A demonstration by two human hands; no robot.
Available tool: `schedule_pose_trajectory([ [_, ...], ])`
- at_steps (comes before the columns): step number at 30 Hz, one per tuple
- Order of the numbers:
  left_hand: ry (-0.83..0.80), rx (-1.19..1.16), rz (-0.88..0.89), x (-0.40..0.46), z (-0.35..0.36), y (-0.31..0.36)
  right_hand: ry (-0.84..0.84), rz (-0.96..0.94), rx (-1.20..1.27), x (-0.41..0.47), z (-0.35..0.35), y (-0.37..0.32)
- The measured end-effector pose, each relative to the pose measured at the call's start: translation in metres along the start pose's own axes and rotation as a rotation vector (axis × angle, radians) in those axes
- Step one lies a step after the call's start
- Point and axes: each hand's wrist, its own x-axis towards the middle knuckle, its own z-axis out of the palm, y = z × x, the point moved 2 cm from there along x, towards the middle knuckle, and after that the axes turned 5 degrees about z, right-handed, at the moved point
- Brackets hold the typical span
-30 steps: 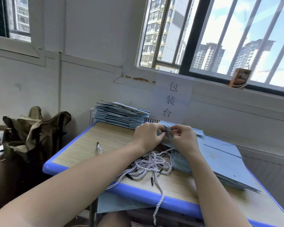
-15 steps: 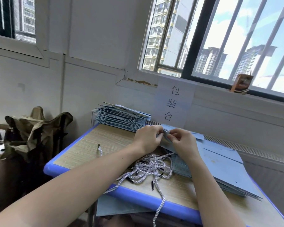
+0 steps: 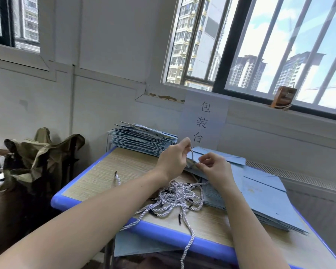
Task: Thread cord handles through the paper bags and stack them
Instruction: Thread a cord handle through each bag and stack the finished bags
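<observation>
- The left hand (image 3: 173,160) is raised a little above the counter (image 3: 97,177), its fingers (image 3: 184,144) pinched together on the end of a cord (image 3: 191,154) that runs down to the paper bag (image 3: 217,159).
- The right hand (image 3: 215,167) sits just beside the left; its fingers (image 3: 202,162) pinch the bag's top edge where the cord meets it.
- Below both sets of fingers, a loose tangle of cords (image 3: 178,199) lies on the counter, one strand hanging over the near edge.
- The held bag tops a flat pile of blue bags (image 3: 264,199) under the right wrist.
- Beyond the left fingers, a stack of threaded bags (image 3: 140,138) sits at the counter's far edge.
</observation>
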Motion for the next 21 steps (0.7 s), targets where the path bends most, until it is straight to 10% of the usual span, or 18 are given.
schedule_pose_trajectory([
  [14,0.065,0.009,0.052,0.0004,0.0,0.0005,-0.069,0.016,-0.008,-0.0031,0.001,-0.0002],
  [21,-0.049,0.048,-0.038,-0.0009,-0.0029,0.0045,-0.014,0.077,-0.488,0.0002,-0.0042,0.0061],
])
